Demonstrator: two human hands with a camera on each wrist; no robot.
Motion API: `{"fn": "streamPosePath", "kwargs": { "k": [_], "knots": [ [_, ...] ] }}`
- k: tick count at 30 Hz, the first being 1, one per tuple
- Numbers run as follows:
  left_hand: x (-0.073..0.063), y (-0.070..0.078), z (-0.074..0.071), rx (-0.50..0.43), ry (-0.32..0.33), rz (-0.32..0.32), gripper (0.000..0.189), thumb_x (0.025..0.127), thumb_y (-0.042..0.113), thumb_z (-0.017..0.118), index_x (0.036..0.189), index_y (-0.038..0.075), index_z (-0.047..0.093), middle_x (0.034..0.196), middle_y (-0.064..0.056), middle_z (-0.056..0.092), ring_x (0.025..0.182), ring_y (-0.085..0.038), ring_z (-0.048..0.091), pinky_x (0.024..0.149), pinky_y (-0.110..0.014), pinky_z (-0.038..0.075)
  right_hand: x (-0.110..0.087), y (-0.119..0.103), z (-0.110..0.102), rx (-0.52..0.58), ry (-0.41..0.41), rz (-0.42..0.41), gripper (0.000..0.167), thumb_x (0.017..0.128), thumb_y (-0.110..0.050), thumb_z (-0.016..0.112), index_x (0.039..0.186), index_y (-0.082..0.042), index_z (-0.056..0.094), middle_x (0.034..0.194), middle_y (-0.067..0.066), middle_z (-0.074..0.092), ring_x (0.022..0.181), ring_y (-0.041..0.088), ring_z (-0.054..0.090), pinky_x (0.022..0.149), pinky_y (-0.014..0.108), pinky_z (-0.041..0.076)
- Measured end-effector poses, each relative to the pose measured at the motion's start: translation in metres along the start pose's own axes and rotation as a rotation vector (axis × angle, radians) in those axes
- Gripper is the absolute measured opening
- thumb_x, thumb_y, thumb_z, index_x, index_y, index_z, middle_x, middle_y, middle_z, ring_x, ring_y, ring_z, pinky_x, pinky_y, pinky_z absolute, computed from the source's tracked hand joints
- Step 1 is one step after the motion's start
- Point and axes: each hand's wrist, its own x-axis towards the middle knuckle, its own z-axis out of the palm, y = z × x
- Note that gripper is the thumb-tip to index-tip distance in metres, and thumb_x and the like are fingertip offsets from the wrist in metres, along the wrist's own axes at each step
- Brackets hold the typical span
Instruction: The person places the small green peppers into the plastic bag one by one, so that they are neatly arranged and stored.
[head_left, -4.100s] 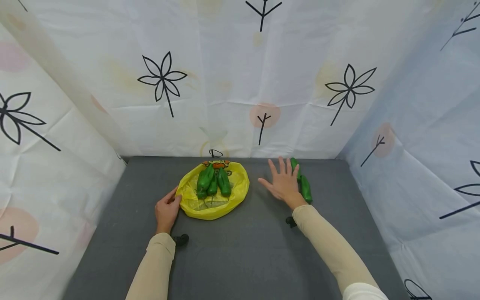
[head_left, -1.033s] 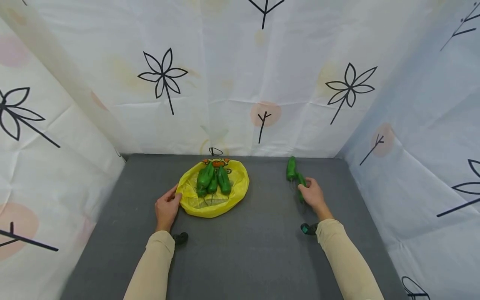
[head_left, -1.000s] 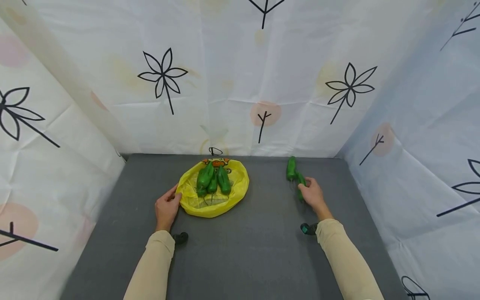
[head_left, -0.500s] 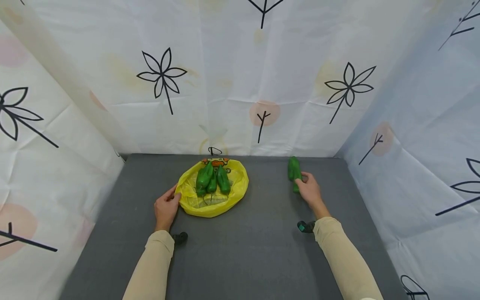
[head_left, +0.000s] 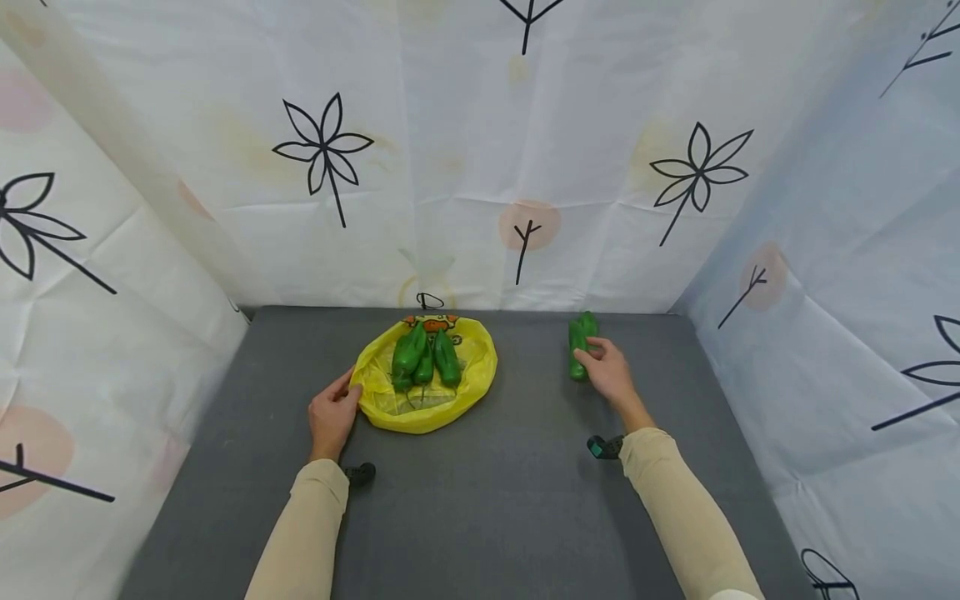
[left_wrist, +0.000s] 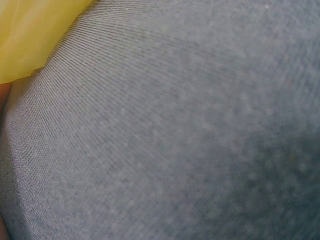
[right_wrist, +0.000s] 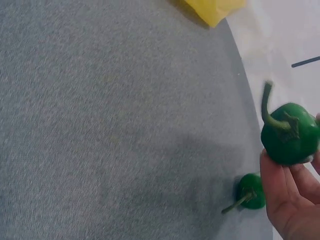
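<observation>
On the left of the head view, my left hand (head_left: 332,418) pinches the rim of a yellow plastic bag (head_left: 467,404), whose mouth is spread wide. Several green peppers (head_left: 409,352) lie inside it. The bag's edge (left_wrist: 35,35) shows at the corner of the left wrist view. My right hand (head_left: 612,377) grips a long green pepper (head_left: 577,350) between thumb and fingers. Its curved stem and rounded end face the right wrist camera, and the pepper (right_wrist: 290,137) is raised off the table. Another green pepper (right_wrist: 251,191) lies on the table just behind it, partly hidden in the head view.
The dark grey table (head_left: 480,508) runs back to a white printed cloth (head_left: 450,167) hanging behind it. Similar cloth hangs at both sides. A small black device (head_left: 604,447) sits at the right wrist, another device (head_left: 362,476) at the left.
My right hand, earlier spread beside two peppers, has taken hold of the nearer one. It has lifted the pepper and moved left. The left hand and bag have stayed put.
</observation>
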Motion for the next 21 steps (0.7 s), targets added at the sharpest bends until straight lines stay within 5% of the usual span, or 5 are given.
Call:
{"fn": "streamPosePath", "kwargs": {
  "k": [8,21],
  "knots": [
    [0.001,-0.001,-0.001,0.003,-0.017,-0.022,0.036,0.096,0.036,0.068,0.132,0.039,0.069,0.109,-0.006,0.078,0.075,0.004,0.063,0.067,-0.010,0.049,-0.003,-0.011,0.007,0.111,-0.084,-0.061,0.066,0.103,-0.037,0.059,0.160,-0.012,0.035,0.152,0.025,0.050,0.119,0.040,0.065,0.097,0.052,0.056],
    [-0.001,0.001,0.000,-0.007,-0.018,-0.029,0.037,0.096,0.037,0.068,0.132,0.038,0.069,0.110,-0.007,0.077,0.075,0.004,0.062,0.067,-0.010,0.049,-0.001,-0.030,0.022,0.174,-0.121,-0.090,0.064,0.102,-0.039,0.061,0.159,-0.018,0.039,0.148,0.021,0.055,0.122,0.038,0.065,0.103,0.056,0.052]
  ]
}}
